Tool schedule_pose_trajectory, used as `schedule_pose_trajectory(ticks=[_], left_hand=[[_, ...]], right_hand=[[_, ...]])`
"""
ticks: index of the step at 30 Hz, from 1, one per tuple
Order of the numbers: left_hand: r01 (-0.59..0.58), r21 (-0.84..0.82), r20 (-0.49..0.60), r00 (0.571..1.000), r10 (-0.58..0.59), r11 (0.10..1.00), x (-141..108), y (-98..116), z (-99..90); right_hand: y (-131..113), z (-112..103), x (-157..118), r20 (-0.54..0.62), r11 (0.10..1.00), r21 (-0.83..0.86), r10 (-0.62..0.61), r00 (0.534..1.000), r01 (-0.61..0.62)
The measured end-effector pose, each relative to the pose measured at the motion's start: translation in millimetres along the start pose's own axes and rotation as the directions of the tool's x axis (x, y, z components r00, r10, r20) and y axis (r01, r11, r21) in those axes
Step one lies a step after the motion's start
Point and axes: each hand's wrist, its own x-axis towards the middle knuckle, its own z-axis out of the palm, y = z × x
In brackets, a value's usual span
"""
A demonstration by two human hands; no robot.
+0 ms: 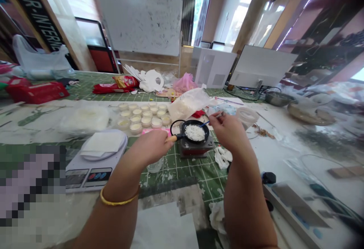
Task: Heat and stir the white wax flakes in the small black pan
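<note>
My left hand [155,146] is closed round the wooden handle of a small black frying pan [207,132]. The pan rests on a little square hot plate [195,151], and white flakes or chips [194,132] fill much of its base. In my right hand [224,127], pinched between the fingertips, is a thin blue stick [205,124] whose lower end reaches into the pan at its right side. What the stick's tip is like cannot be made out. A clear cup [155,165] stands below my left hand, partly covered by it.
Several small tubs of pale filling [146,121] stand left of the pan, before a white plastic bag [189,103]. A kitchen scale [119,154] with white sheets is at left. Crumpled tissue [222,157] lies near my right forearm; a power strip [298,211] is at right.
</note>
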Motion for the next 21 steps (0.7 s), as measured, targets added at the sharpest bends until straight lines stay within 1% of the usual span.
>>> schedule_pose_trajectory(ticks=[3, 6, 10, 14, 16, 19, 21], left_hand=[[0.001, -0.028, -0.039, 0.999, -0.002, 1.0, 6.0, 0.7, 4.7], [0.001, -0.075, -0.064, 0.998, -0.006, 0.997, 10.4, 1.3, 7.8], [0.012, -0.116, -0.074, 0.997, -0.021, 0.993, 13.2, -0.9, 9.1], [0.021, -0.145, -0.07, 0.997, -0.031, 0.989, 15.4, -3.6, 10.3], [0.024, -0.146, -0.068, 0.997, -0.034, 0.989, 16.9, -4.3, 11.4], [0.03, -0.151, -0.062, 0.997, -0.039, 0.988, 18.8, -4.8, 12.6], [0.034, -0.151, -0.059, 0.997, -0.043, 0.988, 19.2, -4.8, 12.7]], right_hand=[[-2.7, -2.1, -2.4, 0.091, 1.0, -0.022, 0.007, 0.996, -0.005], [-2.7, -5.3, -6.3, 0.102, 1.0, 0.018, -0.019, 0.995, 0.017], [0.1, -6.7, -7.8, 0.167, 0.997, 0.063, -0.056, 0.984, 0.046], [0.2, -9.0, -9.0, 0.132, 1.0, -0.001, 0.001, 0.991, -0.001], [-1.4, -10.0, -10.3, 0.138, 1.0, -0.011, -0.022, 0.99, 0.024], [-3.6, -8.2, -9.3, 0.159, 0.996, 0.021, -0.093, 0.983, 0.091], [-3.5, -6.9, -7.1, 0.147, 0.997, 0.009, -0.08, 0.986, 0.079]])
